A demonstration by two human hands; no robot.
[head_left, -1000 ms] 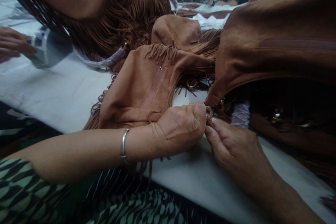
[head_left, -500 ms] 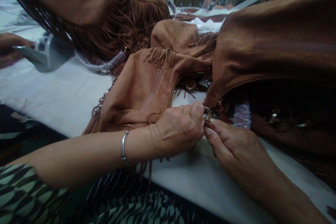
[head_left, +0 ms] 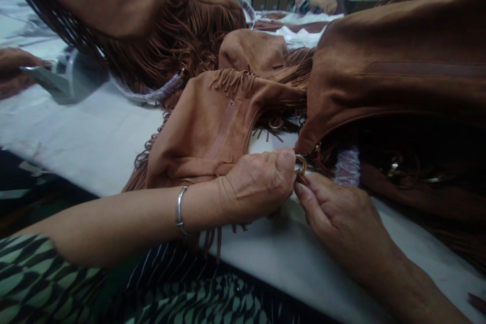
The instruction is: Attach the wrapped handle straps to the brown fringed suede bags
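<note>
The brass ring (head_left: 301, 163) at the corner of the fringed suede bag (head_left: 398, 76) sat just right of the frame's centre. I had the left hand (head_left: 258, 187) clenched on it, while the right hand (head_left: 337, 210) pinched the strap end (head_left: 302, 178) just below. I judged the fitting at the ring to be under way; any further move called for a steady hold. A second bag (head_left: 212, 131) lay behind on the surface (head_left: 94, 136).
</note>
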